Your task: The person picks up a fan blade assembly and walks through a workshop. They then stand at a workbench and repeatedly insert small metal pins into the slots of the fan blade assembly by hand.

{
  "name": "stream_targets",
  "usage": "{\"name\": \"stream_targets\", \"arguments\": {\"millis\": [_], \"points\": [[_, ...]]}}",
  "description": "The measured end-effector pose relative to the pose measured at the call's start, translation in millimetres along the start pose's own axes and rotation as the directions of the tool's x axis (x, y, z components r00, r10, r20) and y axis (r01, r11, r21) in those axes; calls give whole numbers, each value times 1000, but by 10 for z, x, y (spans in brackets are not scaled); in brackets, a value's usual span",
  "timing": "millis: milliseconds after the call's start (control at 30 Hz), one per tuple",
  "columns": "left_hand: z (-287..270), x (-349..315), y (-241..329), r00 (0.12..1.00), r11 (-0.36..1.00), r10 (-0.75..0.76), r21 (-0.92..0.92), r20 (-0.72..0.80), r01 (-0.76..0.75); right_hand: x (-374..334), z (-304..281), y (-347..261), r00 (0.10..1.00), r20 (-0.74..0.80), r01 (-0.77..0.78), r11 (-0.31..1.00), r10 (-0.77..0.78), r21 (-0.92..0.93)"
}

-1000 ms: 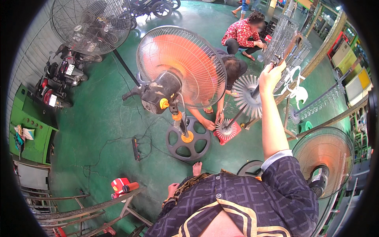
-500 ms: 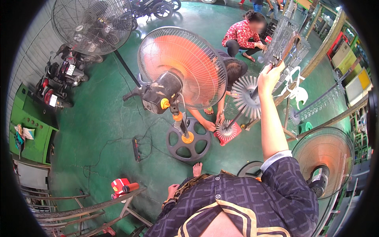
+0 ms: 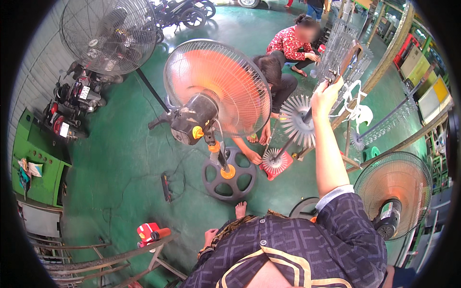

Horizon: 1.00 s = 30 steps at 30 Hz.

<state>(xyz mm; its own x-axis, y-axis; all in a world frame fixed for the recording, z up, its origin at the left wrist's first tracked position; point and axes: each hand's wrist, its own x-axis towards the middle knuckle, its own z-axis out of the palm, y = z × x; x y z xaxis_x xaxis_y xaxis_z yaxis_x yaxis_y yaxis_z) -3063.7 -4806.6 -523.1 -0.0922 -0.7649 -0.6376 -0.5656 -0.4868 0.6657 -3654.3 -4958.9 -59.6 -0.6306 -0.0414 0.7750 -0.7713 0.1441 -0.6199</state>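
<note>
My right hand [image 3: 325, 98] is raised at the upper right, closed on a dark metal piece whose ends poke out above the fingers. Just beside it stands a tall frame of clear, thin loops [image 3: 340, 45], with a brown bar leaning across it. A large slotted metal disc [image 3: 297, 120] sits left of my wrist, on a shaft that runs down to a smaller slotted disc [image 3: 274, 161] over a red base [image 3: 284, 169]. White straps [image 3: 359, 114] hang right of my hand. My left hand [image 3: 210, 235] hangs low by my side, its fingers too small to read.
An orange-lit standing fan [image 3: 216, 91] fills the middle, on a round black base [image 3: 229, 189]. Behind it a co-worker crouches, hands near the small disc; another in red [image 3: 288, 43] squats farther off. A second fan [image 3: 396, 197] stands right, metal rails [image 3: 115, 259] lower left.
My view has shifted slightly, so the fans and frame sit a little differently. My right hand keeps its grip. The nearer co-worker's head has moved left and up.
</note>
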Motion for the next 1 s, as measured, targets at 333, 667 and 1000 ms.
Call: {"name": "stream_targets", "arguments": {"millis": [333,667,1000], "points": [[76,235,463,996,984,70,161,61,-79,155,-211,50,999,-54,7,1000,-7,-5],[752,-85,4228,540,574,775,-10,328,-819,277,-352,475,978,64,-205,969,198,138],[1745,163,5623,331,327,924,55,192,-943,255,-491,362,958,182,-278,883,224,377]]}}
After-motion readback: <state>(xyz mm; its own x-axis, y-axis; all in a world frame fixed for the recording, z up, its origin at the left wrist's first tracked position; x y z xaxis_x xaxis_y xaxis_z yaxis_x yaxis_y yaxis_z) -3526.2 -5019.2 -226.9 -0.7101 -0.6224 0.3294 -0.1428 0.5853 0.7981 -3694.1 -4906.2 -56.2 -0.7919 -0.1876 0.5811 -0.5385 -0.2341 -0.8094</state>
